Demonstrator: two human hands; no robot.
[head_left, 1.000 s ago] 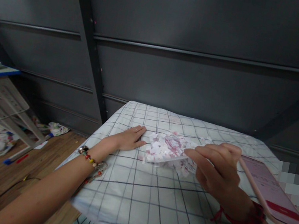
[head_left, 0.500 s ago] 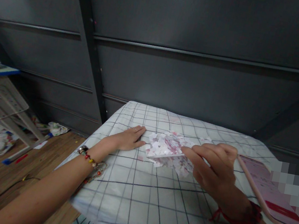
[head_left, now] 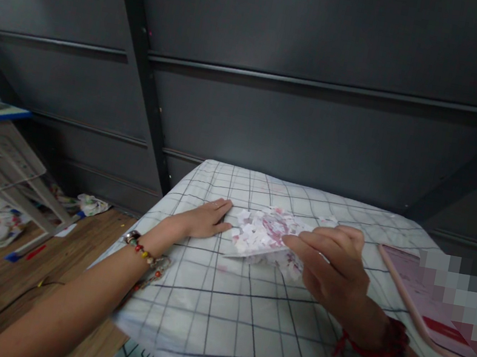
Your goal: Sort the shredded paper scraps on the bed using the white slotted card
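Note:
A heap of torn paper scraps (head_left: 264,226), white with pinkish marks, lies on the checked cloth (head_left: 224,311). To its left, my left hand (head_left: 207,220) rests flat on the cloth, fingers stretched out and thumb apart, holding nothing. My right hand (head_left: 332,260) is at the heap's right side, its fingers closed in a pinch. A thin white strip with a straight edge (head_left: 255,252) runs from those fingertips leftward along the near side of the heap. It looks like paper or card. My right fingers hide part of the heap.
A phone or tablet in a pink case (head_left: 428,304) lies right of my right hand. Dark panels (head_left: 301,134) rise behind the cloth. At left stand a blue-edged table (head_left: 9,116) and litter on the wooden floor (head_left: 82,249).
My right hand has shifted slightly left. The white strip's left end now reaches further left and lower beside the scraps. My left hand stays in place.

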